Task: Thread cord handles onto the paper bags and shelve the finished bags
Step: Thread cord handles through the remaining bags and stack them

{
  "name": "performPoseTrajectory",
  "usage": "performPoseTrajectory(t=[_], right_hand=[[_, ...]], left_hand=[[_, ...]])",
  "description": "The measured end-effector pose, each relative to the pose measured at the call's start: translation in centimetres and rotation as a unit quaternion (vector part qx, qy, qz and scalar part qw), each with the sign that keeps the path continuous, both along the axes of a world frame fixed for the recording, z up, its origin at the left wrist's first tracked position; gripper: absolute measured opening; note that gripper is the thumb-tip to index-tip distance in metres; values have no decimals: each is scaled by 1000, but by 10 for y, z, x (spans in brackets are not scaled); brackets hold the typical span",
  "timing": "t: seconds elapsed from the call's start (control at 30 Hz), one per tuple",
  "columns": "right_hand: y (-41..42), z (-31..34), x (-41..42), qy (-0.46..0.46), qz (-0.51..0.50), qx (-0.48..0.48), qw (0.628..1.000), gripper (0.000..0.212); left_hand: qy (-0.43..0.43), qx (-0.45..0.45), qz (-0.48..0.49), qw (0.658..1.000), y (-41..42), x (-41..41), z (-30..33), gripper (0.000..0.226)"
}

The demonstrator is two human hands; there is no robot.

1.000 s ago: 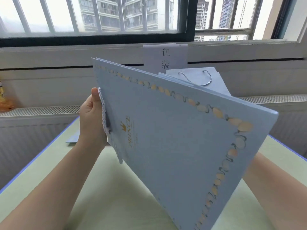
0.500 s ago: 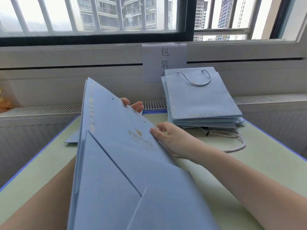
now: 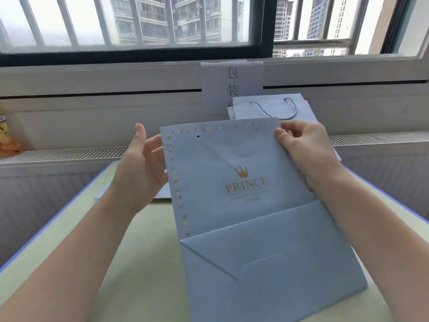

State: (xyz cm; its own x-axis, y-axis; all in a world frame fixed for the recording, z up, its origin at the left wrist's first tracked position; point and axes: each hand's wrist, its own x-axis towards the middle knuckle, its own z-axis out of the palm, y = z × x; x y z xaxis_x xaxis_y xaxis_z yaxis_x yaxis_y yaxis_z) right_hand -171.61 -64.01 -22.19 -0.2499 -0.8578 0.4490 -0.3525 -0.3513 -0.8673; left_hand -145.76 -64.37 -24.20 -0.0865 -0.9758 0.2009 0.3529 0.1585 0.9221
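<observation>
Flat paper bag (image 3: 243, 205) lengthwise away, mouth far; right hand (image 3: 306, 154) grip pinching corner, left hand (image 3: 141, 168) open.

I've got the flat bag (image 3: 243, 194) between my hands, left hand (image 3: 141, 168) at its left edge, right hand (image 3: 304, 147) on its top right corner; bag stack (image 3: 274, 110) lies beyond my right hand.

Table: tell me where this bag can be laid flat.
Bare green table lies between the left forearm and the held bag, running to the near edge. Crowded at the far right, where the stack of finished bags leans on the sill, and behind the left hand, where flat sheets lie.
</observation>
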Motion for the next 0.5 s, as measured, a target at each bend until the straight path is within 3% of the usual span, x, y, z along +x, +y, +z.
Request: performPoseTrajectory(t=[0.1,0.23,0.33,0.4,0.47,0.5], right_hand=[[-9,-7,-3,100,-56,18,993,16],[-15,-19,2,275,-115,69,952,29],[-10,-22,10,315,-135,-35,939,32],[-4,-18,19,257,-58,-128,956,36],[7,-14,28,210,63,-152,964,39],[12,-14,32,216,112,-153,958,39]], left_hand=[[-82,-14,29,996,5,-3,3,59],[-266,-62,76,959,2,-7,-7,13],[-370,-65,74,924,0,-9,-15,12],[-426,-54,56,901,-1,-10,-19,11],[-491,-63,62,867,-3,-12,-22,5],[-509,-83,75,854,-2,-14,-23,16]])
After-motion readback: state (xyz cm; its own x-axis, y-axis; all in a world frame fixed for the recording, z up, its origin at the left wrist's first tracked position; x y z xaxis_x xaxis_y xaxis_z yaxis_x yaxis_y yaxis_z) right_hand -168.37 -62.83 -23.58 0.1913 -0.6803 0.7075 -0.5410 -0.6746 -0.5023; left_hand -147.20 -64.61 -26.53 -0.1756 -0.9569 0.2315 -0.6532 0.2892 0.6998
